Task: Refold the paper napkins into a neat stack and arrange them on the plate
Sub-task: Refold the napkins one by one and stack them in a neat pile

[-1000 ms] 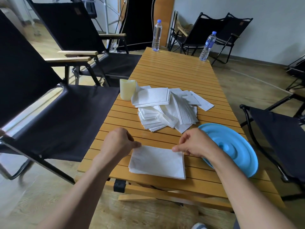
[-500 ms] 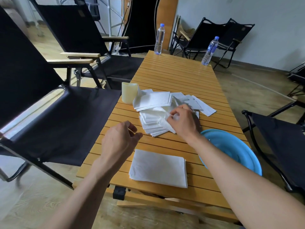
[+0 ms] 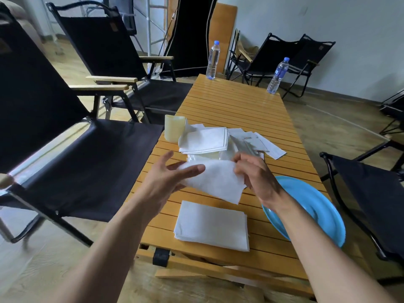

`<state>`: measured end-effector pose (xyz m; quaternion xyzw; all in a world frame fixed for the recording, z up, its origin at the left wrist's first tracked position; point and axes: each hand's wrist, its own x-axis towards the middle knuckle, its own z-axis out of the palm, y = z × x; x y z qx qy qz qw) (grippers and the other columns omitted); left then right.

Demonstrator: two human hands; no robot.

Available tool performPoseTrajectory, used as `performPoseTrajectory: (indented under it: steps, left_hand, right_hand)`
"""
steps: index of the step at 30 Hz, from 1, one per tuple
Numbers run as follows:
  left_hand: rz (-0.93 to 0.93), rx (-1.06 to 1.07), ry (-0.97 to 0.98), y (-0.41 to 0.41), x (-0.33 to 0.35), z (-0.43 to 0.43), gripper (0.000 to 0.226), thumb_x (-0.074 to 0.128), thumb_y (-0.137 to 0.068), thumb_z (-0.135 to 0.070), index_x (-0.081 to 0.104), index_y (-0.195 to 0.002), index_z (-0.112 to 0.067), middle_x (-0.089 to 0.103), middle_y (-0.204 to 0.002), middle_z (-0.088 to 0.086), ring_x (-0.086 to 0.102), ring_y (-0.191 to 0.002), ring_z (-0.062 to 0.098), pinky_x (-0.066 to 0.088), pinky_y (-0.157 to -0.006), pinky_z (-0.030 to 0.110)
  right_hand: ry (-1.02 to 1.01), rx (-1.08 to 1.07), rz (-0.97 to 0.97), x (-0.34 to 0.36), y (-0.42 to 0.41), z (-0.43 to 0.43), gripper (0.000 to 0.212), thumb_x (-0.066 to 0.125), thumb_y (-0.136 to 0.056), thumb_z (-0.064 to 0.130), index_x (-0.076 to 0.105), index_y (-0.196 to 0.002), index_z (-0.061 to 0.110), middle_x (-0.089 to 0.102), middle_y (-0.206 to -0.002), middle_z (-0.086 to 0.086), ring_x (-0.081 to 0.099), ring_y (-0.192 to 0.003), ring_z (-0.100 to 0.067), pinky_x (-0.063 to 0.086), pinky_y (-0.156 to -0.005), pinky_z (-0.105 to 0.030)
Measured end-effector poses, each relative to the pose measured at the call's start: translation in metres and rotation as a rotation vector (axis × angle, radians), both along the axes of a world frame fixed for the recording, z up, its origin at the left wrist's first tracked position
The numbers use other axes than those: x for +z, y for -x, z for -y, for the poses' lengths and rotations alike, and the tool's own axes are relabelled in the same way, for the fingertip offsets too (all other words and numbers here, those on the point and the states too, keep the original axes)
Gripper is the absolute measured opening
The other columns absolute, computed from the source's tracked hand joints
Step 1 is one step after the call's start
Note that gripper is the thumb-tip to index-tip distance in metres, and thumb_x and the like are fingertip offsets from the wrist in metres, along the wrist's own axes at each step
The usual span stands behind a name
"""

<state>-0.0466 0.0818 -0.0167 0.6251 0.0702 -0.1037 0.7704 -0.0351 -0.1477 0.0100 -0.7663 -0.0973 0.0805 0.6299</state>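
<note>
Honestly, early days: right hand pinches one napkin mid-air, left hand spread against it. Small folded stack sits at the desk edge, messy pile behind, plate looks bare.

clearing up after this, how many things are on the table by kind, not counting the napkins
water bottles: 2
cup: 1
blue plate: 1
total: 4
</note>
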Motion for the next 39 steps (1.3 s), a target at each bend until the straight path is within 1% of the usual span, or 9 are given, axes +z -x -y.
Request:
performPoseTrajectory:
  steps: [4, 9, 14, 18, 21, 26, 29, 34, 39]
  left_hand:
    - [-0.042, -0.077, 0.101, 0.001, 0.001, -0.002, 0.088, 0.097, -0.048, -0.021, 0.062, -0.129, -0.017, 0.077, -0.111, 0.003, 0.075, -0.096, 0.020, 0.062, -0.074, 0.030]
    - [-0.083, -0.005, 0.170, 0.001, 0.002, -0.004, 0.079, 0.093, -0.046, -0.016, 0.066, -0.120, -0.021, 0.077, -0.106, 0.005, 0.077, -0.088, 0.023, 0.062, -0.067, 0.030]
    - [-0.084, 0.126, 0.062, 0.003, 0.002, -0.003, 0.082, 0.091, -0.042, -0.010, 0.068, -0.120, -0.018, 0.071, -0.108, 0.012, 0.072, -0.094, 0.031, 0.061, -0.085, 0.041]
    - [-0.032, 0.161, -0.043, 0.004, 0.003, -0.004, 0.070, 0.092, -0.047, -0.016, 0.071, -0.114, -0.020, 0.073, -0.099, 0.009, 0.074, -0.077, 0.021, 0.063, -0.074, 0.035]
    - [-0.031, 0.144, -0.101, 0.005, 0.002, -0.004, 0.048, 0.092, -0.057, -0.020, 0.076, -0.102, -0.020, 0.074, -0.095, 0.005, 0.073, -0.079, 0.020, 0.062, -0.064, 0.032]
    - [0.052, 0.106, -0.364, 0.005, -0.004, -0.010, 0.019, 0.088, -0.073, -0.016, 0.077, -0.089, -0.016, 0.077, -0.077, 0.000, 0.071, -0.067, 0.013, 0.059, -0.056, 0.030]
    - [-0.011, -0.003, -0.491, 0.003, -0.010, -0.010, 0.020, 0.088, -0.073, -0.017, 0.075, -0.089, -0.015, 0.076, -0.077, 0.002, 0.073, -0.062, 0.012, 0.057, -0.051, 0.024]
    - [-0.099, -0.117, -0.691, 0.002, -0.023, -0.006, 0.026, 0.089, -0.072, -0.024, 0.072, -0.091, -0.019, 0.076, -0.074, -0.002, 0.070, -0.065, 0.009, 0.047, -0.042, 0.016]
    - [-0.059, -0.109, -0.901, 0.001, -0.035, 0.002, 0.034, 0.091, -0.068, -0.032, 0.070, -0.092, -0.022, 0.075, -0.071, -0.001, 0.072, -0.066, 0.013, 0.053, -0.055, 0.026]
  right_hand:
    - [-0.043, 0.039, -0.035, -0.010, 0.017, 0.007, 0.009, 0.059, -0.076, 0.025, 0.063, -0.068, 0.024, 0.056, -0.066, 0.004, 0.052, -0.062, -0.008, 0.044, -0.055, -0.019]
    - [-0.010, -0.115, -0.015, -0.021, 0.020, 0.012, 0.006, 0.070, -0.081, 0.023, 0.072, -0.086, 0.019, 0.074, -0.082, -0.006, 0.068, -0.076, -0.016, 0.057, -0.066, -0.031]
    - [-0.024, -0.232, -0.039, -0.026, 0.019, 0.019, 0.011, 0.073, -0.089, 0.018, 0.075, -0.100, 0.021, 0.078, -0.097, -0.004, 0.074, -0.093, -0.019, 0.060, -0.081, -0.033]
    - [-0.084, -0.177, -0.154, -0.021, 0.023, 0.021, 0.030, 0.081, -0.080, 0.021, 0.072, -0.107, 0.016, 0.078, -0.102, -0.004, 0.075, -0.095, -0.019, 0.059, -0.072, -0.026]
    - [-0.025, -0.197, -0.209, -0.019, 0.024, 0.023, 0.023, 0.079, -0.083, 0.018, 0.073, -0.104, 0.012, 0.078, -0.098, -0.005, 0.075, -0.093, -0.022, 0.060, -0.070, -0.029]
    - [0.011, -0.191, -0.391, -0.014, 0.026, 0.030, 0.027, 0.083, -0.078, 0.015, 0.071, -0.100, 0.006, 0.076, -0.090, -0.009, 0.069, -0.071, -0.018, 0.055, -0.054, -0.025]
    - [0.144, -0.126, -0.510, -0.014, 0.031, 0.035, 0.034, 0.084, -0.079, 0.013, 0.065, -0.106, 0.002, 0.077, -0.083, -0.008, 0.070, -0.062, -0.016, 0.052, -0.049, -0.022]
    - [0.407, -0.137, -0.517, -0.022, 0.034, 0.036, 0.028, 0.085, -0.078, 0.015, 0.066, -0.096, 0.008, 0.074, -0.064, 0.001, 0.070, -0.058, -0.011, 0.050, -0.046, -0.020]
    - [0.532, -0.151, -0.512, -0.031, 0.031, 0.033, 0.025, 0.086, -0.078, 0.013, 0.066, -0.092, 0.008, 0.075, -0.066, -0.004, 0.073, -0.060, -0.014, 0.051, -0.047, -0.021]
